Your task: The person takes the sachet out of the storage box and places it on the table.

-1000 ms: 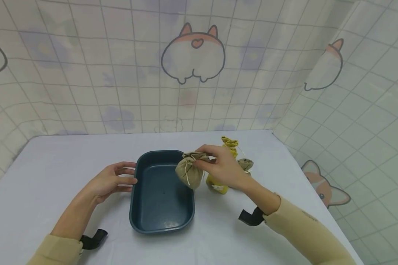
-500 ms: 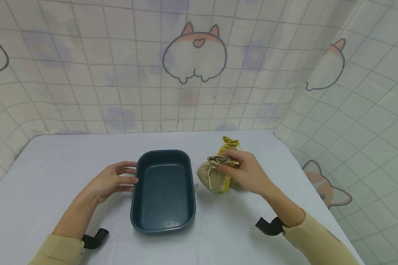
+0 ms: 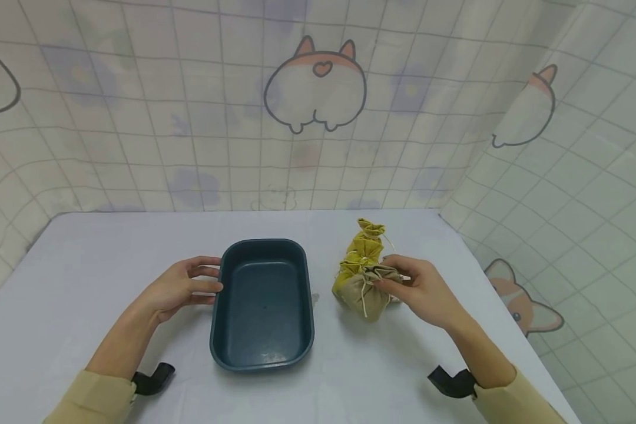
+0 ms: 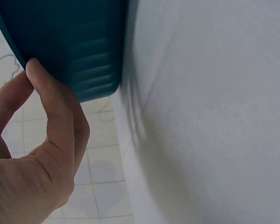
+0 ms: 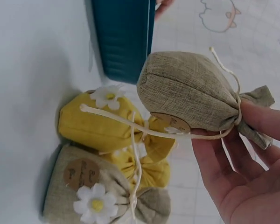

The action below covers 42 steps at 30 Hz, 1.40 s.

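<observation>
tray: dark teal plastic tray (image 3: pixel 262 306), sitting around the middle of the table (image 3: pixel 85 277), a bit nearer the front edge. Nothing in it as far as I can see.

left hand: left hand (image 3: pixel 182 287) is up against the tray's left rim, fingers mostly straight and resting on the wall, looks like steadying more than gripping. The left wrist view shows the fingertips (image 4: pixel 35 70) pressed on the tray's ribbed outer side.

right hand: right hand (image 3: pixel 421 288) has the beige linen sachet (image 3: pixel 365 291) pinched by its gathered neck, thumb and fingers curled round the tied bit. In the right wrist view the sachet's cord (image 5: pixel 144 130) trails off over the others.

where the sachet is: right of the tray, outside it, down at or just above the table, right beside the pile of other sachets. Can't tell if it's actually resting on the cloth or just hanging from the fingers.

other sachets: two yellow sachets (image 3: pixel 363 253) towards the back right of the table, plus a second beige one with a daisy (image 5: pixel 95 198), touching each other in a little clump.

progress: my read, basically nothing done yet. Tray's empty, all the sachets are outside it, one is in hand. If they're meant to go in the tray, that's all of them left.
</observation>
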{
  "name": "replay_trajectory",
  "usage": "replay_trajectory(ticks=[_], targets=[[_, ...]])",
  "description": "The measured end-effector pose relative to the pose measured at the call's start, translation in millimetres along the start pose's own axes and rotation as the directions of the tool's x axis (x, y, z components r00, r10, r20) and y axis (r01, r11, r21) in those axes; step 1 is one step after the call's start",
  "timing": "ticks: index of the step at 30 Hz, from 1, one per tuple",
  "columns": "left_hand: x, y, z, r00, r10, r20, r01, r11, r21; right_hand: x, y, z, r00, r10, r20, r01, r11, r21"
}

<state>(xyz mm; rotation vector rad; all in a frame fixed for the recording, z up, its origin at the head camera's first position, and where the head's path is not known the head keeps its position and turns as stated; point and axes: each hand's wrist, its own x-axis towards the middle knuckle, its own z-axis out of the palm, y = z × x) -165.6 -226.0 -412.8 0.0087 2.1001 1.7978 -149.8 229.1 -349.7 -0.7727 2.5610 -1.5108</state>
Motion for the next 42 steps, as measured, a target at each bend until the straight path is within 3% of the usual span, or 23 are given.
replay_trajectory(ticks=[15,28,42], targets=[[1.6,0.9,3.2,1.0,-0.004,-0.007,0.004,1.0,-0.001,-17,30,-23,0.987,0.097,0.126,-0.09,0.994,-0.064],[2.0,1.6,5.3,1.0,-0.009,-0.014,0.009,1.0,-0.002,-16,53,-18,0.986,0.128,0.108,-0.105,0.975,-0.197],[1.1,-1.5,0.6,1.0,0.005,0.009,-0.005,1.0,0.008,-19,47,-39,0.986,0.118,0.12,-0.094,0.977,-0.19]])
